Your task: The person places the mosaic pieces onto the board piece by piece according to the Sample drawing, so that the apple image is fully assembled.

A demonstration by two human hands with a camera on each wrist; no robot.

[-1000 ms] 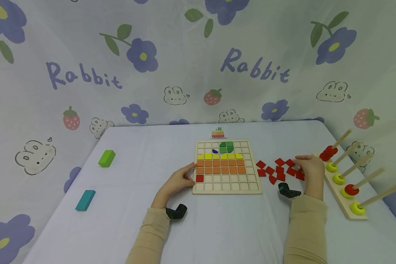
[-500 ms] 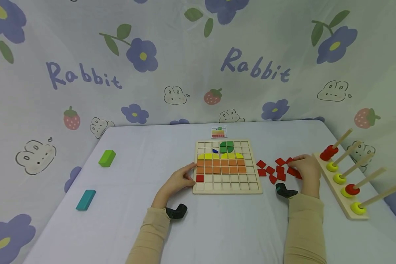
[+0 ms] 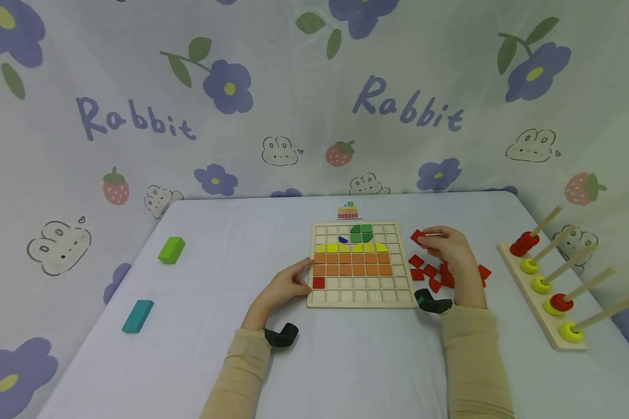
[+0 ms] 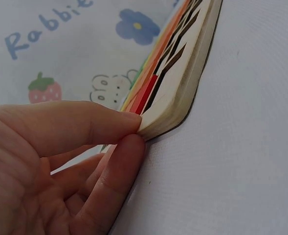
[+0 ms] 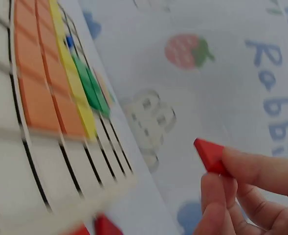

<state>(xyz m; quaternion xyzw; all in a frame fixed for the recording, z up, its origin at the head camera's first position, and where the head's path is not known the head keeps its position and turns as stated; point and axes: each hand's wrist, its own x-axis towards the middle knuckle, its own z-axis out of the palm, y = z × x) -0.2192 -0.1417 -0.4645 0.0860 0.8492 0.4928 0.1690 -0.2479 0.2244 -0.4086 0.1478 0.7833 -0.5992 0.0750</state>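
Fingers point(image 5: 241, 169) of right hand point(image 3: 453, 247) pinch red tile point(image 5: 210, 154), corner pointing left.

The left hand point(image 4: 60, 166) pinches the near corner of the wooden grid board point(image 4: 183, 83), thumb on top and a finger against its edge. The board lies flat on the counter point(image 4: 241, 161), with red, orange and yellow tiles point(image 4: 151, 83) visible edge-on along its top.
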